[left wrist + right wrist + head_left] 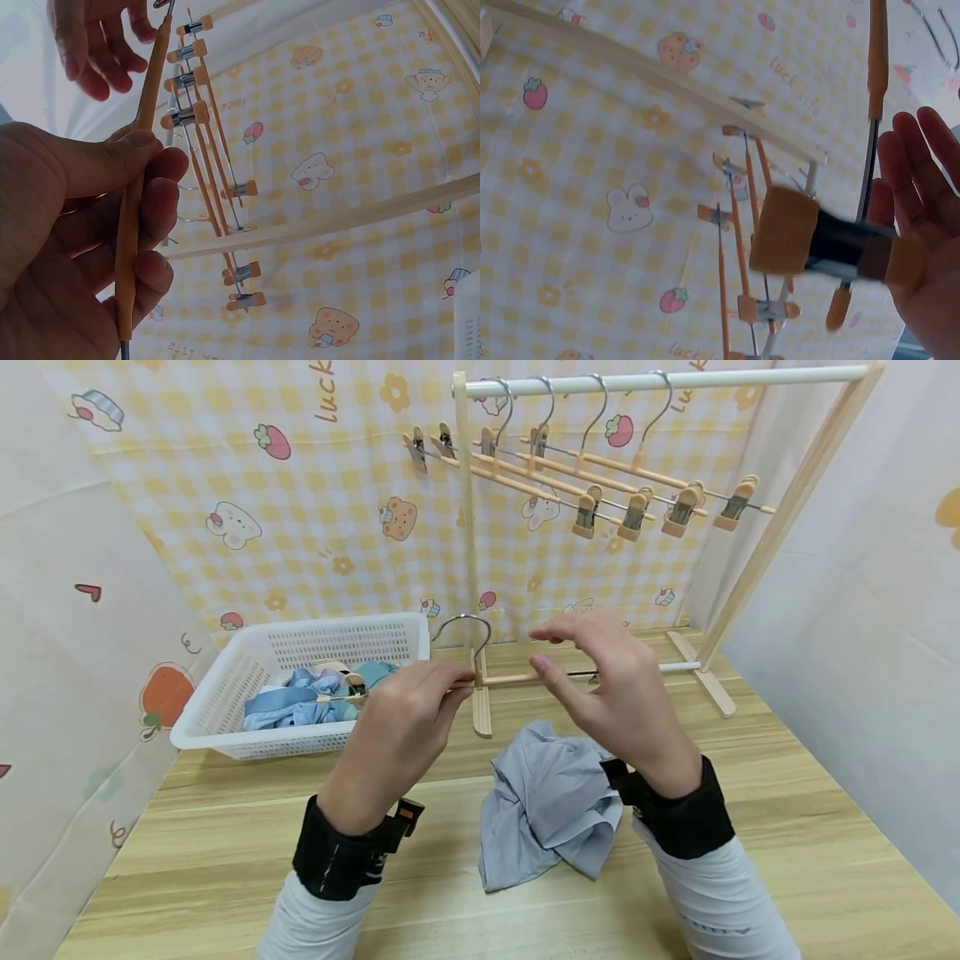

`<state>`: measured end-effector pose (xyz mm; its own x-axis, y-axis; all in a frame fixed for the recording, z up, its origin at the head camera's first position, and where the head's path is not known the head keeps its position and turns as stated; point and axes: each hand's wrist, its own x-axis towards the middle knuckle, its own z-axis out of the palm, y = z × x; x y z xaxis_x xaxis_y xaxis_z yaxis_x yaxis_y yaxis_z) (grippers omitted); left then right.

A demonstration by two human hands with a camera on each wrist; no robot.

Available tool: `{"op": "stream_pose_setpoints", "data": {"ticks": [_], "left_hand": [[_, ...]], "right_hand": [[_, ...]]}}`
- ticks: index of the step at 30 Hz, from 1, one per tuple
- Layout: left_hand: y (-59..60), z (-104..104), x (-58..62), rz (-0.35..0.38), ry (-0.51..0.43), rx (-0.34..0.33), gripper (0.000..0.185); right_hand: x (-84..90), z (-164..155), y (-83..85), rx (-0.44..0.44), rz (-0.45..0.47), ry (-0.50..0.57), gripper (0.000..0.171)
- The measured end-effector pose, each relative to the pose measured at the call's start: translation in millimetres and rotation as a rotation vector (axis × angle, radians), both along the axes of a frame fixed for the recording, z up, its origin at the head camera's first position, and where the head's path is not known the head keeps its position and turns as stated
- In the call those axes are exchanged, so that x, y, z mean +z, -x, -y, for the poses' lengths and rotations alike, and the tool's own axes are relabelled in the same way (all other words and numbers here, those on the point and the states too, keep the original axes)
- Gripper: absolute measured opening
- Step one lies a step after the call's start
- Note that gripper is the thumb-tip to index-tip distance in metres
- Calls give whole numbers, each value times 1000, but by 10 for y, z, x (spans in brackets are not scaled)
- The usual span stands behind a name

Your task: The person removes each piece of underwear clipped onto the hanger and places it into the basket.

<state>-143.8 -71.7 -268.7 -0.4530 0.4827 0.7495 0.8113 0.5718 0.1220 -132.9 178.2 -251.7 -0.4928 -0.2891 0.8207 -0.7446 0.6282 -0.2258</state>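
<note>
My left hand (408,722) grips a wooden clip hanger (504,680) at its middle, thumb against the bar, with the metal hook standing up. In the left wrist view the fingers curl round the wooden bar (133,225). My right hand (611,681) is held by the hanger's right half, its fingers extended and thumb apart. A hanger clip (784,232) shows close in the right wrist view, in front of the right palm; whether they touch I cannot tell. Below the hands, a crumpled grey cloth garment (551,802) lies on the wooden table (420,860).
A white rack (720,377) with wooden posts stands at the back right, with several clip hangers (600,468) on its rail. At the back left, a white plastic basket (225,727) holds bluish folded cloths (292,702) and a clip hanger.
</note>
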Motion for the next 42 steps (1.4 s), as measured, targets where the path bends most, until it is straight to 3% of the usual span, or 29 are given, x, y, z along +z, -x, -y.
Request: {"op": "stream_pose_setpoints", "data": {"ticks": [8,22,42], "left_hand": [[2,-53,-11,-14,19,-12,9],[-12,-55,-6,-12,0,-29,11],[-49,-56,3,-15,-5,-83,19]], "right_hand": [[-46,178,-29,80,49,-54,29],[-119,287,-21,21,136,-174,20],[-109,239,6,-1,139,-153,13]]}}
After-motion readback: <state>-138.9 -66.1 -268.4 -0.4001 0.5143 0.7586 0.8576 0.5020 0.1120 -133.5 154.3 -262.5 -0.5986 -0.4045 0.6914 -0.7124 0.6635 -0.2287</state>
